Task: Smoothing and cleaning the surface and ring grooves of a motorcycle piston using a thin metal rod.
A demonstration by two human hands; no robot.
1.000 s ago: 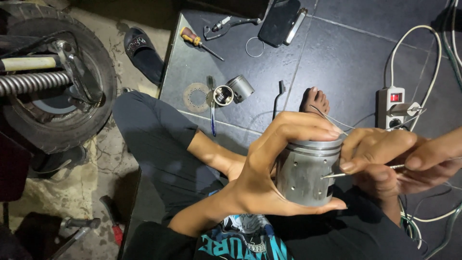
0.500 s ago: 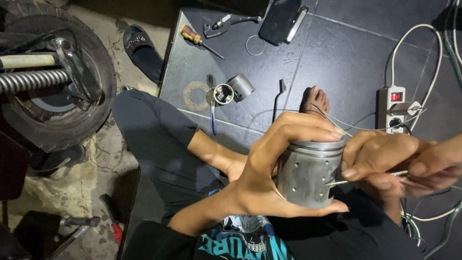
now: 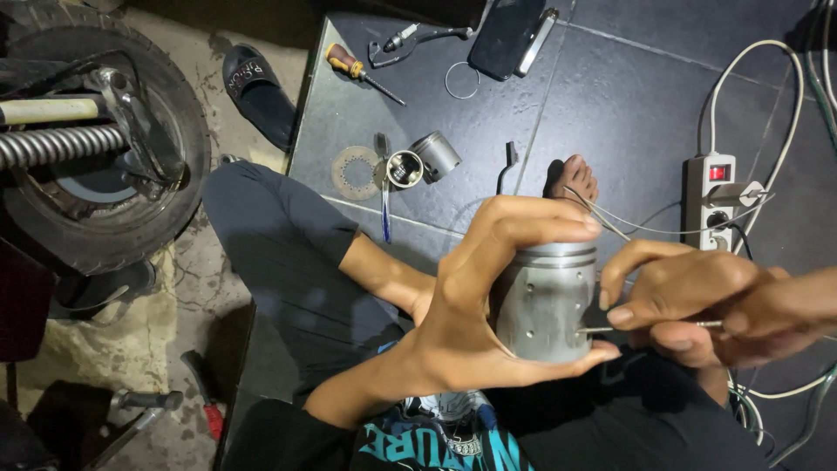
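Note:
My left hand (image 3: 471,305) wraps around a grey metal piston (image 3: 545,301) and holds it upright over my lap, fingers across the top rim and thumb under the skirt. My right hand (image 3: 697,301) pinches a thin metal pick (image 3: 649,327) whose tip touches the side of the piston near a small hole. Thin curved wires (image 3: 602,214) stick out just behind the piston's top.
On the dark tiled floor lie a smaller piston (image 3: 423,161), a flat ring gasket (image 3: 353,170), a blue-handled tool (image 3: 384,205), a screwdriver (image 3: 357,70), a phone (image 3: 506,35) and a power strip (image 3: 715,201) with cables. A wheel with a spring (image 3: 87,148) stands at left, beside a sandal (image 3: 257,92).
My right hand has shifted slightly, keeping the pick's tip against the piston's side. The left hand's grip stays the same.

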